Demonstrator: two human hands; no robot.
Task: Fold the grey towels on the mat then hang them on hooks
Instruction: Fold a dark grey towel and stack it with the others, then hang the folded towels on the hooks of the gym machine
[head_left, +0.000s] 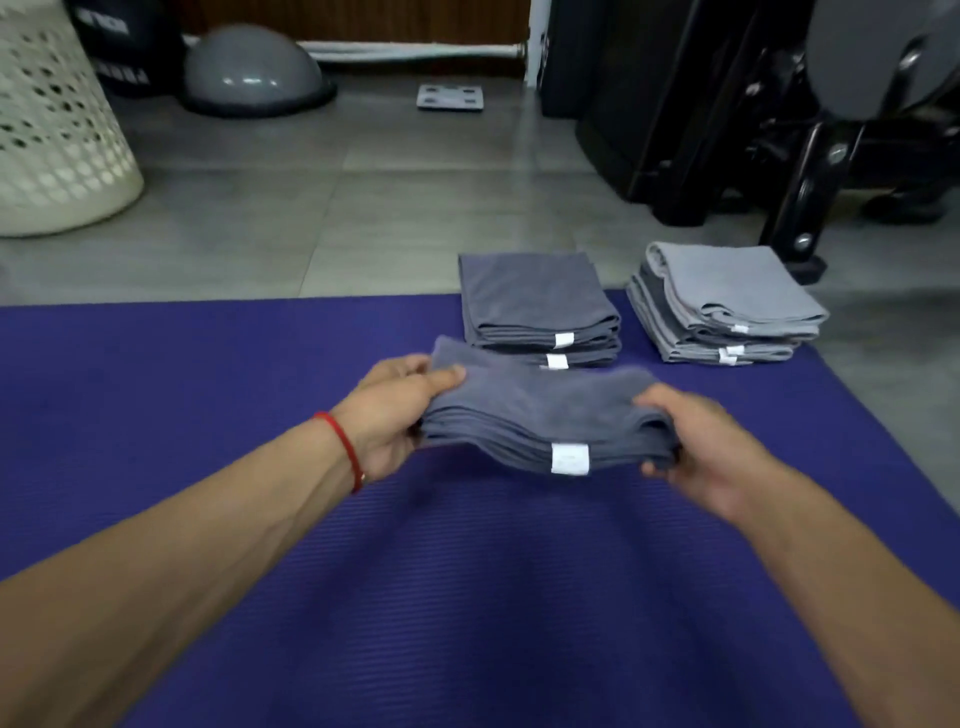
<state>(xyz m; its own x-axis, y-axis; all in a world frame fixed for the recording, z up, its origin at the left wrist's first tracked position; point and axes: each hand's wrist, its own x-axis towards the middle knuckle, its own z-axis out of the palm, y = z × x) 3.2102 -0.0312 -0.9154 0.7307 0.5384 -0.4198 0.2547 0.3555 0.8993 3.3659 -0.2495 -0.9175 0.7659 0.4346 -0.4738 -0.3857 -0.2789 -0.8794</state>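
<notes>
— Both hands hold the same folded towel (545, 415), one at each end. The left hand (397, 415) pinches its 9 o'clock end, thumb on top, fingers tucked under. The right hand (698, 441) curls round the 3 o'clock end.

— Where is it, on the mat?

— Over the purple mat (311, 571), near the middle, sagging a little between the hands. I can't tell whether its underside touches the mat. A white tag (570, 459) shows on the near edge, toward the right hand.

— And the other towels?

— Two stacks. The dark stack (535, 296) sits at 12 o'clock from the held towel, just beyond it, half on the mat's far edge and half on the floor (363, 208). The light stack (727, 301) lies at 2 o'clock, well apart from the dark one, also straddling the mat's edge. Both show white tags on their near sides.

— Anything on the wrists?

— A red thread (345, 449) on the left one.

— What's behind?

— At 10 o'clock, a cream basket (52, 130) with holes. At 11 o'clock, a grey dome (254, 67). A scale (450, 97) lies flat at 12 o'clock. Black gym gear (779, 130) fills 1 to 2 o'clock.
</notes>
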